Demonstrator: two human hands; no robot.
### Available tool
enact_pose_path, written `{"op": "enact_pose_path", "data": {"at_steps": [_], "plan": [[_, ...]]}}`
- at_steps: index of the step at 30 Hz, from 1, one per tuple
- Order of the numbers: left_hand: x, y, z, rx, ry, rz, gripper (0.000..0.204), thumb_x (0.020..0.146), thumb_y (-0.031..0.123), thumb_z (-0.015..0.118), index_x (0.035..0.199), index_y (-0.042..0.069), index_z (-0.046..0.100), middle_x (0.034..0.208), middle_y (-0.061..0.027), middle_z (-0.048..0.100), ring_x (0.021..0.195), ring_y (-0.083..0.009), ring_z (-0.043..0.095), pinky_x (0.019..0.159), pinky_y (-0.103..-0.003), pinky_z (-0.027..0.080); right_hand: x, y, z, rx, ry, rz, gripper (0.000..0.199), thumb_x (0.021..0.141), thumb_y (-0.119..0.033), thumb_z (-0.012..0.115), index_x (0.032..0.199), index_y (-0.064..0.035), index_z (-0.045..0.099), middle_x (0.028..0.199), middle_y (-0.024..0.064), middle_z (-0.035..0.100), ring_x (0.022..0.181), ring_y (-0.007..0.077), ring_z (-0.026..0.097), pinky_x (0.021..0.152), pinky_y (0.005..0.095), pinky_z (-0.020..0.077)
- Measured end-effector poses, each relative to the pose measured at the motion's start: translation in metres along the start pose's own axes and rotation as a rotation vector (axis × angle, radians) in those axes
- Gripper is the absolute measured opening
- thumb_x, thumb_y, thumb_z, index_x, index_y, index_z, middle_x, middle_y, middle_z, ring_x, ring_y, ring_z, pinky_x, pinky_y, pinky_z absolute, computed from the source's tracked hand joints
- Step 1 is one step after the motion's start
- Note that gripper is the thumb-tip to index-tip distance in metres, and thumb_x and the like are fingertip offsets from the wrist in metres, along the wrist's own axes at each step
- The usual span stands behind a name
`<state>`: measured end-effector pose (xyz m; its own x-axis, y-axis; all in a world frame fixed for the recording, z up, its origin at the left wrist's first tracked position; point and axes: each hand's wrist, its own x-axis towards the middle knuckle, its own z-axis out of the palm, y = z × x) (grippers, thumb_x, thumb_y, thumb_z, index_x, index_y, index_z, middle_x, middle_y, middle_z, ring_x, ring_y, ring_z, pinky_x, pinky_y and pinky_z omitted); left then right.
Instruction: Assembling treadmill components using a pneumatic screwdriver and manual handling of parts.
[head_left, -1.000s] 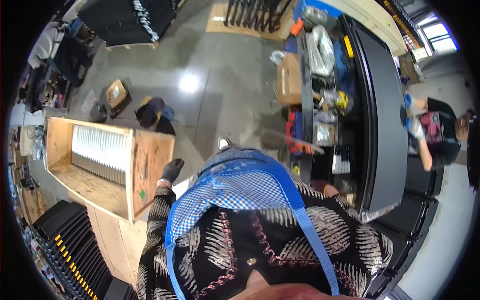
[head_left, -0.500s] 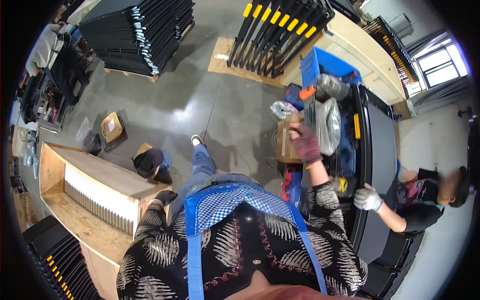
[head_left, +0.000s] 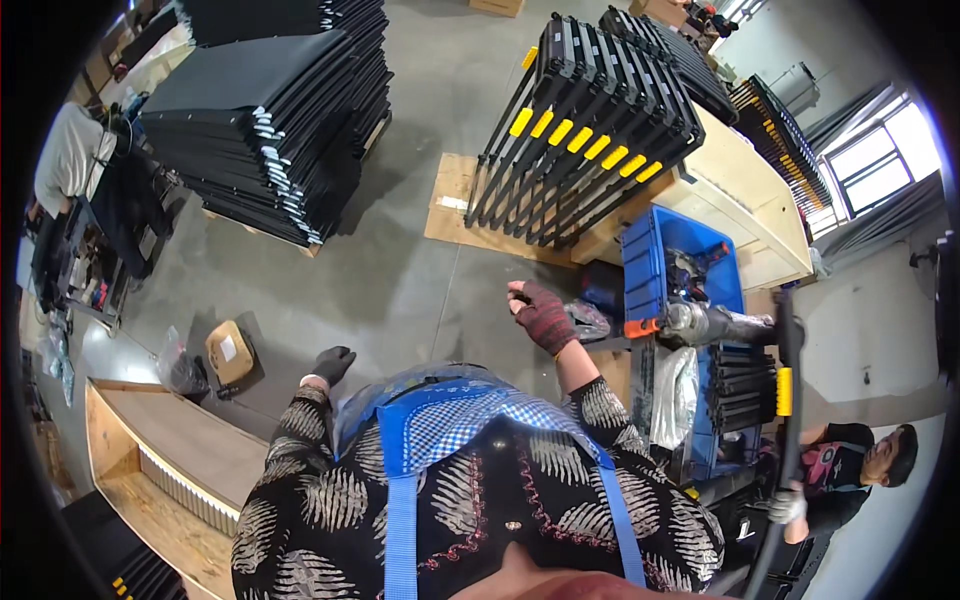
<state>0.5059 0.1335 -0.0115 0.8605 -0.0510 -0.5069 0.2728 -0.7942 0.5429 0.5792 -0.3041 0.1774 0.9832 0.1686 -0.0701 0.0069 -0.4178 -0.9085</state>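
My left hand [head_left: 333,366], in a dark glove, hangs beside my blue apron [head_left: 440,430] over the grey floor, fingers stretched out and nothing in them. In a dark red glove with bare fingertips, my right hand [head_left: 545,315] is raised in front of me. Its fingers curl inward, and no object shows in them. Close beside it lies a clear plastic bag [head_left: 588,320] on the floor. Just beyond that stands a blue crate [head_left: 645,265] with tools inside. A plastic-wrapped tool with an orange end [head_left: 642,328] lies at the crate's near side.
On the right a co-worker [head_left: 850,460] in a pale glove holds a black folding frame [head_left: 790,430] on edge. Several black frames with yellow grips [head_left: 590,140] stand ahead on a board. A tall stack of black panels [head_left: 250,130] is at far left, a wooden box [head_left: 190,440] at near left.
My view has shifted forward and my right hand has swung left, away from the workbench. My left hand has left the wooden box's corner. The co-worker's black frame has gone from flat to upright.
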Motion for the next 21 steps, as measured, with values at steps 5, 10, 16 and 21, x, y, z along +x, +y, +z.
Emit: {"op": "enact_pose_path", "data": {"at_steps": [5,10,16,21], "plan": [[0.051,0.024,-0.042,0.053,0.004,0.087,0.047,0.086,0.044,0.053,0.111,0.005,0.063,0.110,-0.0171,0.063,0.106,-0.0320,0.058,0.092,-0.039,0.044,0.106,0.009,-0.015,0.238,0.102,0.123,0.038,0.083,-0.009,0.063,0.119,-0.0037,0.054,0.088,0.0036,0.060,0.070,0.0118,0.055,0.064,0.0259,0.0468],[0.095,0.008,-0.040,-0.063,-0.139,0.022,0.046,0.087,0.042,0.054,0.112,0.005,0.063,0.110,-0.0176,0.063,0.106,-0.0328,0.058,0.092,-0.038,0.044,0.229,0.009,-0.066,0.358,0.383,0.091,0.046,0.083,-0.012,0.065,0.126,-0.0026,0.050,0.092,0.0041,0.060,0.074,0.0122,0.056,0.065,0.0257,0.0464],[0.085,-0.144,-0.003,-0.423,0.502,0.933,0.043,0.088,0.039,0.050,0.112,0.006,0.062,0.107,-0.0181,0.063,0.098,-0.0362,0.060,0.085,-0.041,0.047,0.418,0.011,-0.109,0.214,0.606,0.045,0.056,0.082,-0.015,0.067,0.131,-0.0027,0.045,0.098,0.0074,0.060,0.086,0.0166,0.058,0.074,0.0277,0.0468],[0.181,-0.014,-0.110,0.460,-0.271,0.117,0.038,0.088,0.035,0.048,0.106,0.005,0.062,0.102,-0.0197,0.063,0.099,-0.0373,0.058,0.085,-0.044,0.046,0.511,0.024,-0.147,-0.171,0.977,0.137,0.059,0.077,-0.023,0.070,0.128,-0.0019,0.047,0.108,0.0145,0.060,0.094,0.0272,0.060,0.082,0.0338,0.0470]]}}
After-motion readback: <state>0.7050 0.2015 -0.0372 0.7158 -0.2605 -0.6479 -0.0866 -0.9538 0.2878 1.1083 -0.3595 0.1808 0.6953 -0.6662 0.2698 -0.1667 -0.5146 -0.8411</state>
